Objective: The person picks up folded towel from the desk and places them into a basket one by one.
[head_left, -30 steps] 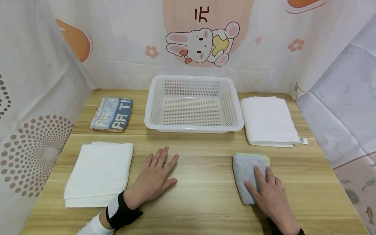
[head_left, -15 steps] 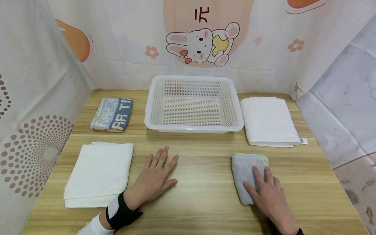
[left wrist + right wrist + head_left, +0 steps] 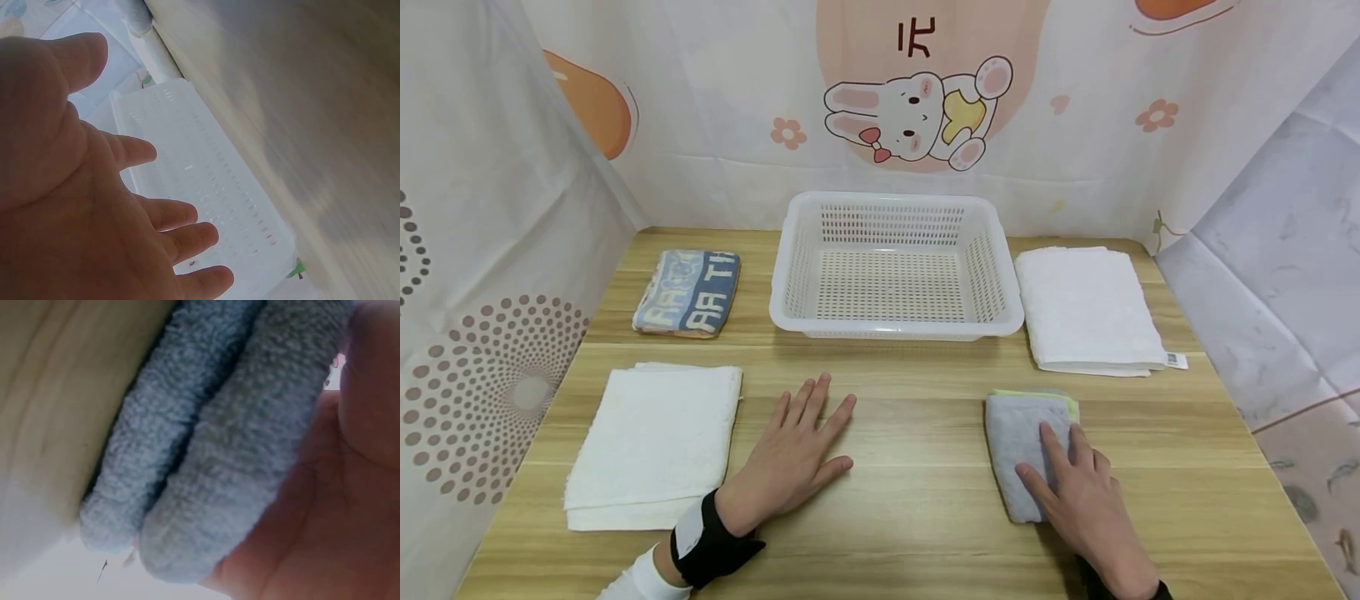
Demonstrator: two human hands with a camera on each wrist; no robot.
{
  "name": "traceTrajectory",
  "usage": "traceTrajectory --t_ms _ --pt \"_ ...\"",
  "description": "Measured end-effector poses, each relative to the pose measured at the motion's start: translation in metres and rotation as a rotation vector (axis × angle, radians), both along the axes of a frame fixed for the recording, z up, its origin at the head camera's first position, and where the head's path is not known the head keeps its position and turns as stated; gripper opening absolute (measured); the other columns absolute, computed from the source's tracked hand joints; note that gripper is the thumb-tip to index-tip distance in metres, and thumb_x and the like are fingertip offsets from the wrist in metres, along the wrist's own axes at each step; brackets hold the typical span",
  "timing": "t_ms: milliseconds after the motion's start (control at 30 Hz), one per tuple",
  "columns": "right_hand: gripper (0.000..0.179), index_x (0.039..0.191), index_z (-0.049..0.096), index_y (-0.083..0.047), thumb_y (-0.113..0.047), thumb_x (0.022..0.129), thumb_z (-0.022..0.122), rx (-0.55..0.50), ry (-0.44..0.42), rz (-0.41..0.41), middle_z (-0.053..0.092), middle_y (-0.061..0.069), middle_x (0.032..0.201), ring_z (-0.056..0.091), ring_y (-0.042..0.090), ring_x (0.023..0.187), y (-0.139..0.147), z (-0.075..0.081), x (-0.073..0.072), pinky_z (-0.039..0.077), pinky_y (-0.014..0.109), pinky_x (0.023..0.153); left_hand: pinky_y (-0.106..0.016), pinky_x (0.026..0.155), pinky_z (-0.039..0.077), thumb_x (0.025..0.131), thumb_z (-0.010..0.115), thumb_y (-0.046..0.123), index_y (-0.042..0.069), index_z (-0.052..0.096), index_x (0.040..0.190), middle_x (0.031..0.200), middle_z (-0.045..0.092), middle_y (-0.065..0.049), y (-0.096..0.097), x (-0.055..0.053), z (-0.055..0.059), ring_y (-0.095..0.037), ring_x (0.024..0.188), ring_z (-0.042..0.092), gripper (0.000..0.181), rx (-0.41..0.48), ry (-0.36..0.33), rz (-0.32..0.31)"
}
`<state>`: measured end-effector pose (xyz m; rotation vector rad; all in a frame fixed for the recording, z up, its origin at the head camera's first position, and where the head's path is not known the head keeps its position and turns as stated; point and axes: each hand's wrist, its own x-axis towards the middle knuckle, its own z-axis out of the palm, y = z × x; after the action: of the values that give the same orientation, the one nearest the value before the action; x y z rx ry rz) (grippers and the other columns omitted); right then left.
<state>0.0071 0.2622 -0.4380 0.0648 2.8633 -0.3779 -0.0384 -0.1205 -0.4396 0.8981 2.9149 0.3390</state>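
grey cloth (image 3: pixel 1026 433) lies toward the right edge of the bench (image 3: pixel 917 500), right hand (image 3: pixel 1078 487) laid straight-fingered over it — perhaps steadying it — left hand (image 3: pixel 793 458) spread, gripping nothing.

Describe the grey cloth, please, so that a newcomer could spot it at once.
Find the white basket on the wooden table. In front of it, towards the right, a folded cloth lies partly under the right hand. Unlike the white towel behind it, it is grey with a yellow-green edge.
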Motion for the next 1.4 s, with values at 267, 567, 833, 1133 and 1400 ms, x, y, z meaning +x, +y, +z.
traceTrajectory --t_ms 267,567,833,1133,1400 --pt "0.082 0.151 0.034 0.004 -0.060 0.100 0.045 -0.005 -0.007 0.000 0.019 0.044 0.149 0.029 0.068 0.124 -0.0014 -0.0002 -0.0004 0.033 0.078 0.089 -0.063 0.114 0.022 0.098 0.054 0.052 0.015 0.033 0.156 0.161 0.018 -0.028 -0.0010 0.0000 0.0001 -0.043 0.148 0.021 0.073 0.005 -0.005 0.006" --pt "0.083 0.152 0.033 0.004 -0.060 0.099 0.045 -0.018 -0.012 -0.004 0.018 0.043 0.149 0.029 0.067 0.124 -0.0024 0.0007 0.0005 0.033 0.077 0.090 -0.062 0.114 0.022 0.098 0.053 0.053 0.015 0.032 0.157 0.161 0.017 -0.028 -0.0019 0.0003 0.0000 -0.043 0.148 0.020 0.073 -0.008 -0.013 0.006" --pt "0.082 0.151 0.035 0.004 -0.058 0.099 0.048 -0.036 0.005 -0.005 0.020 0.042 0.149 0.030 0.066 0.124 -0.0035 0.0026 0.0017 0.033 0.077 0.091 -0.063 0.114 0.023 0.098 0.054 0.052 0.015 0.032 0.157 0.161 0.017 -0.028 -0.0012 0.0001 -0.0013 -0.043 0.148 0.020 0.073 -0.004 -0.001 0.001" --pt "0.077 0.148 0.039 0.005 -0.052 0.099 0.053 -0.051 0.062 0.018 0.022 0.043 0.148 0.032 0.067 0.122 -0.0027 0.0007 0.0027 0.033 0.076 0.091 -0.063 0.113 0.024 0.098 0.054 0.053 0.015 0.032 0.157 0.160 0.018 -0.028 -0.0009 0.0012 -0.0036 -0.044 0.147 0.022 0.073 -0.011 0.013 0.007" --pt "0.081 0.149 0.037 0.005 -0.056 0.099 0.051 -0.075 0.040 0.010 0.020 0.043 0.149 0.030 0.067 0.123 -0.0023 -0.0012 0.0044 0.030 0.076 0.093 -0.063 0.112 0.026 0.098 0.053 0.054 0.016 0.032 0.157 0.161 0.018 -0.028 0.0005 0.0009 -0.0027 -0.043 0.147 0.022 0.073 -0.023 0.034 -0.003"
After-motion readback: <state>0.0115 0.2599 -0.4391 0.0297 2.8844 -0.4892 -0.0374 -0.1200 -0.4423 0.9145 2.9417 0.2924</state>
